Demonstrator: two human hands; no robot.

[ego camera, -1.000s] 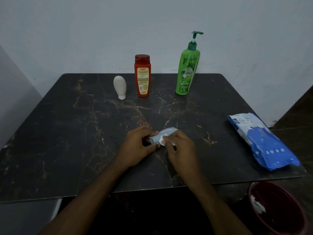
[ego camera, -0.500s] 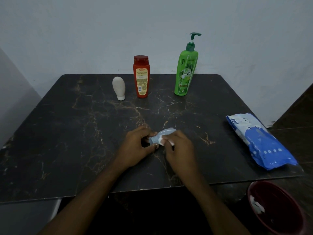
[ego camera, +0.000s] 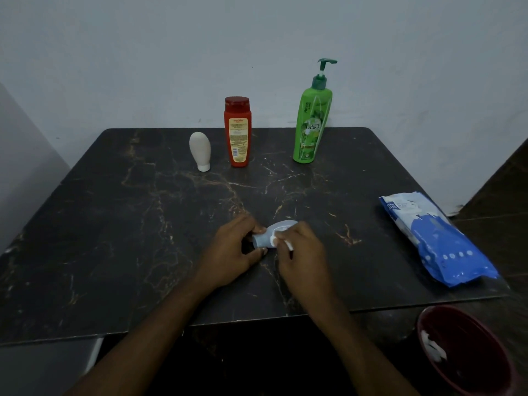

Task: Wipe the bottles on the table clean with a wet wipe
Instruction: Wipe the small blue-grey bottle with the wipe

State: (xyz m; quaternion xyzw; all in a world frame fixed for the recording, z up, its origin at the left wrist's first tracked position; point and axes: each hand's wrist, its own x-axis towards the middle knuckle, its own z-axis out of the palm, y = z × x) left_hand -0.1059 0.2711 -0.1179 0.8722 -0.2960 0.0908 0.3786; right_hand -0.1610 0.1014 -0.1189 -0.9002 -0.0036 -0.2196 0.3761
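Change slight. Head camera shifts: whole scene slides fraction toward 9 o'clock and lower in frame, most visibly blue-and-white plastic wipe pack (ego camera: 437, 238) at 3 o'clock edge of dark marble-pattern table (ego camera: 114, 224). Right hand (ego camera: 303, 252), pinching white wet wipe (ego camera: 275, 239) against small pale-blue plastic bottle (ego camera: 281, 225) gripped by left hand (ego camera: 231, 247), drifts with it; any rubbing stroke across bottle too small to tell.

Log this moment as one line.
step: wiping | left hand: holds blue bottle | right hand: presses wipe on it | standing behind: white bottle, red bottle, green bottle
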